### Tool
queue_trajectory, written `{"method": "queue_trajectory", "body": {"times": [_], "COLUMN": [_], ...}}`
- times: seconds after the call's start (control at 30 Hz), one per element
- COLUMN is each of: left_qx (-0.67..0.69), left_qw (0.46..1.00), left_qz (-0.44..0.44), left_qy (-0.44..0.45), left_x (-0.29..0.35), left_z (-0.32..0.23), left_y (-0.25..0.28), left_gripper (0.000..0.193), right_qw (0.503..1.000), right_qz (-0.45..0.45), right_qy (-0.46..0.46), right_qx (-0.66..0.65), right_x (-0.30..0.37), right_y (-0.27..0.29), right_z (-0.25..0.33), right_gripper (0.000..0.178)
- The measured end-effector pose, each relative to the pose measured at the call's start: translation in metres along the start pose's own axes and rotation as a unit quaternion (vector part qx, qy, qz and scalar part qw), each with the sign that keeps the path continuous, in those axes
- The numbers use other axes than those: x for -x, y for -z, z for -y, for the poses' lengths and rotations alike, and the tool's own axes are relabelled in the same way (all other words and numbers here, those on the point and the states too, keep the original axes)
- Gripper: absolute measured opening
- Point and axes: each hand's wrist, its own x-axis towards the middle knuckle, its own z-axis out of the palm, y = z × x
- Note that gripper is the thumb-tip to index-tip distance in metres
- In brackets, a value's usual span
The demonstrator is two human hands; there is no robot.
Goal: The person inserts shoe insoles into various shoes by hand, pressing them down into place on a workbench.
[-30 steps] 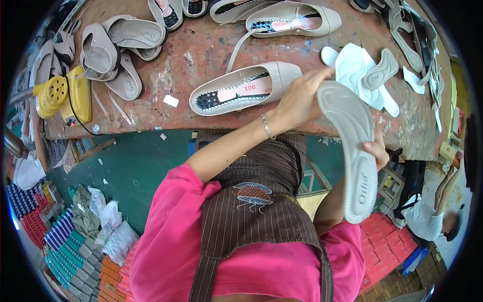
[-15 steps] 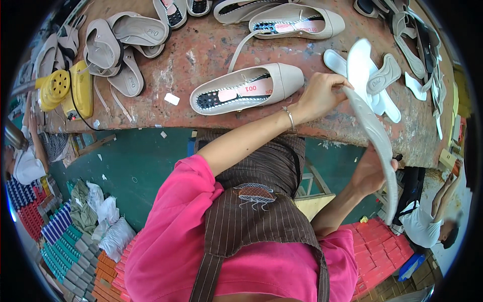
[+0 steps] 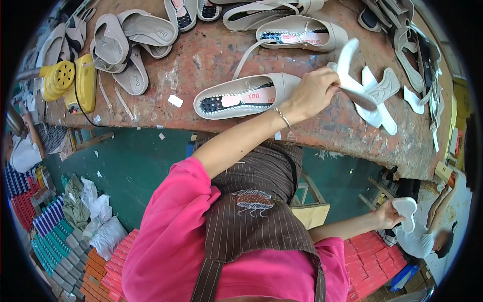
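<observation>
My left hand (image 3: 313, 94) is closed on a beige insole (image 3: 359, 96) above the workbench; a white curved part rises beyond my fingers. Out to the right, below bench height, my right hand (image 3: 388, 215) pinches a white curled piece (image 3: 405, 209), rounded like part of an insole; whether it is backing paper I cannot tell. A beige flat shoe (image 3: 287, 88) lies by my left wrist, its patterned inner sole showing. Behind it rests a second beige shoe (image 3: 334, 38) with a loose strap. More insoles (image 3: 385, 113) lie crossed on the bench, just beyond the held one.
Beige shoes (image 3: 133, 75) are piled at the far left beside a yellow device (image 3: 83, 88) with a cable. Strapped shoes (image 3: 415, 65) crowd the right edge of the workbench (image 3: 166, 121). A wooden stool (image 3: 312, 214) stands below. Another person (image 3: 417, 239) is at the lower right.
My right hand has moved down and right, away from my left, and now holds a separate white piece. The long insole stretched between both hands is now only in my left hand.
</observation>
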Motion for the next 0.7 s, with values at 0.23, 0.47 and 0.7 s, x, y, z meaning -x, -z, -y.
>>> {"method": "queue_trajectory", "body": {"times": [0.23, 0.47, 0.7], "left_qx": [-0.066, -0.324, -0.105], "left_qw": [0.996, 0.929, 0.913], "left_qz": [0.04, -0.164, -0.242], "left_qy": [0.041, 0.072, 0.311], "left_x": [0.005, 0.124, 0.179], "left_z": [-0.025, -0.046, -0.02], "left_y": [0.01, 0.145, 0.19], "left_gripper": [0.041, 0.049, 0.051], "right_qw": [0.896, 0.834, 0.599], "right_qz": [0.208, 0.342, 0.68], "right_qy": [-0.361, -0.431, 0.009], "right_qx": [-0.151, -0.043, 0.423], "right_x": [0.055, 0.112, 0.202], "right_y": [-0.013, -0.07, -0.153], "right_z": [-0.073, -0.103, -0.123], "right_gripper": [0.044, 0.061, 0.041]}}
